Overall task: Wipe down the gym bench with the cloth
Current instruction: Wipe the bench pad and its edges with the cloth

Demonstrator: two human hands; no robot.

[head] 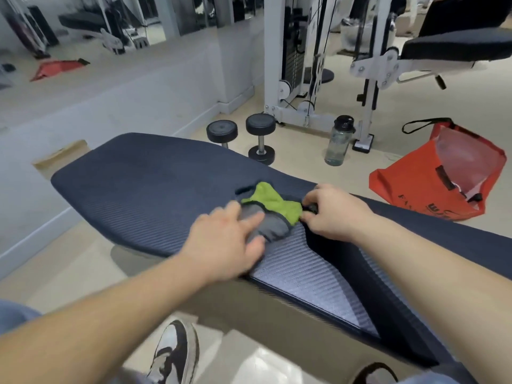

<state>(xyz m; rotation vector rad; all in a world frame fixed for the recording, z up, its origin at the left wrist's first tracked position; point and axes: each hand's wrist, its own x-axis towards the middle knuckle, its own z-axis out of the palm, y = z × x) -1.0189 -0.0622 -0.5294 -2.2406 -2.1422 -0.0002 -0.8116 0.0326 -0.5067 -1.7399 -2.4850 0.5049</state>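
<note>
A dark blue ribbed gym bench (144, 184) runs from the upper left to the lower right. A green and grey cloth (273, 210) lies bunched on the middle of its pad. My left hand (221, 242) rests on the cloth's grey part with straight fingers. My right hand (332, 210) pinches the cloth's right edge, fingers curled, at the gap between the two bench pads.
Two black dumbbells (260, 139) and a clear water bottle (339, 141) stand on the floor beyond the bench. An orange bag (432, 187) lies at the right. A white cable machine (293, 59) and another bench (454, 47) stand behind. My shoe (174, 353) is below.
</note>
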